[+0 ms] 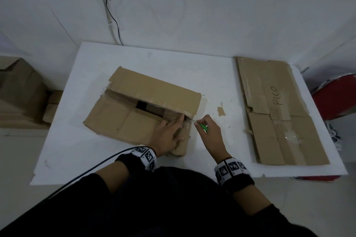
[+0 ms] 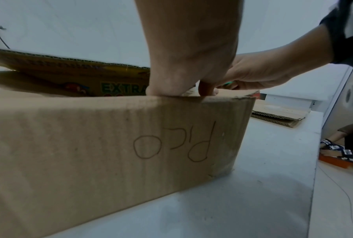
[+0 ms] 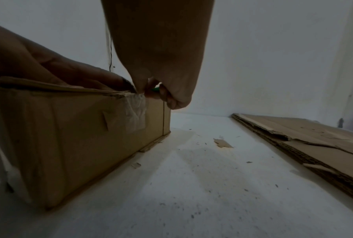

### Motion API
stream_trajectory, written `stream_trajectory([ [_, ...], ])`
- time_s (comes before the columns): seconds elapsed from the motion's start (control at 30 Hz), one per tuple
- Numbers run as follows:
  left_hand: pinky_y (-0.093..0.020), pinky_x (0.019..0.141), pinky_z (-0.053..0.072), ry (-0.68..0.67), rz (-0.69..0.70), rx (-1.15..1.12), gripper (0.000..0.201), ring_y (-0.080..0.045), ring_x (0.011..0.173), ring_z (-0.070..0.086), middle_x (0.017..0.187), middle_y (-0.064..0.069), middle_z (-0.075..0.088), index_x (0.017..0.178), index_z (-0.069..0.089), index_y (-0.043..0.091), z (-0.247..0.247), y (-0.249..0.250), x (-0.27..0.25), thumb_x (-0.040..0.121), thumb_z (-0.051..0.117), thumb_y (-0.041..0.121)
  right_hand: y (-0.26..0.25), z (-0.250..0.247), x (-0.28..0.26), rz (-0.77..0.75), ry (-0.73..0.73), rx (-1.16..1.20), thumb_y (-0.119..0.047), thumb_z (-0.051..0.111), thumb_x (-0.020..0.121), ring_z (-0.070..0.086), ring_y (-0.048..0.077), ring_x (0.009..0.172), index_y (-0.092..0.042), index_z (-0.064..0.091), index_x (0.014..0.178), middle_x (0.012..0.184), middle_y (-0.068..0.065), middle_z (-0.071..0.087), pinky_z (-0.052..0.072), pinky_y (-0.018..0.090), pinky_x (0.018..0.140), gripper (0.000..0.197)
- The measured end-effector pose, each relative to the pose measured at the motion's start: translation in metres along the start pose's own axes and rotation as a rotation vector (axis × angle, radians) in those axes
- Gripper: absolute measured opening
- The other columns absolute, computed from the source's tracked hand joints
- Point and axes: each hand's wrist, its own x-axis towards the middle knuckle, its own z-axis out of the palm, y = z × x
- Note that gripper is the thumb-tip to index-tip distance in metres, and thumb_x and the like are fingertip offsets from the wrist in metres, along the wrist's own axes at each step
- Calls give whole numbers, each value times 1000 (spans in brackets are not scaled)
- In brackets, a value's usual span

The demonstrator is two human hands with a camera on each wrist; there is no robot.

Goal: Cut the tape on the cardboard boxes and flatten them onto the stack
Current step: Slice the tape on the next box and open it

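corrugated cardboard box (image 1: 134, 121) under hands, crinkled clear tape (image 3: 135, 112) at its corner.

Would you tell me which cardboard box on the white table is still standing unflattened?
The box under the left hand; the stack to its right lies flat.

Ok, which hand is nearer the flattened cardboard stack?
Right. The right hand, gripping a green cutter, is at the box's right end, on the side facing the flattened cardboard stack. The left hand presses on the box top, farther away.
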Motion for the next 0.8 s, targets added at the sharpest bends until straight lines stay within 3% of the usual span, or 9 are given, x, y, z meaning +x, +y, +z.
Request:
stream_trajectory([
  [0.13, -29, 96, 28, -21, -18, 33, 81, -25, 113, 35, 156, 12, 26, 154, 1, 28, -2, 1, 4, 95, 56, 35, 1, 6, 2, -32, 51, -13, -29, 57, 99, 59, 9, 87, -15, 50, 86, 88, 0, 61, 47, 21, 72, 20],
  [0.23, -33, 98, 29, -45, -15, 56, 82, -27, 115, 36, 156, 8, 27, 153, -3, 28, 0, -1, 3, 95, 55, 36, 4, 9, -7, -47, 72, -62, -31, 53, 101, 54, 18, 78, -15, 46, 85, 82, 3, 55, 42, 28, 64, 23],
  [0.4, -36, 100, 29, -65, -16, 77, 81, -30, 120, 33, 154, 6, 30, 153, -4, 27, 1, 0, 7, 96, 53, 34, 4, 10, -5, -86, 95, -116, -30, 52, 101, 49, 14, 72, -16, 45, 85, 78, -1, 50, 38, 23, 60, 23],
  [0.5, -40, 110, 25, -80, -44, 115, 74, -31, 130, 24, 156, 2, 22, 154, 4, 22, -1, 8, 17, 96, 49, 33, 3, 13, -1, -24, 88, -16, -31, 52, 101, 43, 7, 62, -12, 45, 86, 74, -4, 48, 35, 18, 56, 25],
  [0.63, -43, 112, 21, 111, -139, 84, 70, -30, 136, 26, 153, -2, 27, 150, 24, 16, 15, 32, 23, 95, 36, 59, 5, 12, 3, 21, 53, 51, -25, 53, 101, 44, 6, 63, -10, 44, 86, 75, 1, 51, 37, 16, 57, 24],
  [0.8, -43, 106, 25, 200, -117, 228, 59, -31, 125, 33, 154, 2, 25, 147, 30, 22, 27, 33, 25, 97, 35, 54, 7, 6, 7, 20, 29, 19, -28, 51, 102, 46, 16, 65, -11, 42, 85, 77, 5, 52, 36, 18, 57, 26],
])
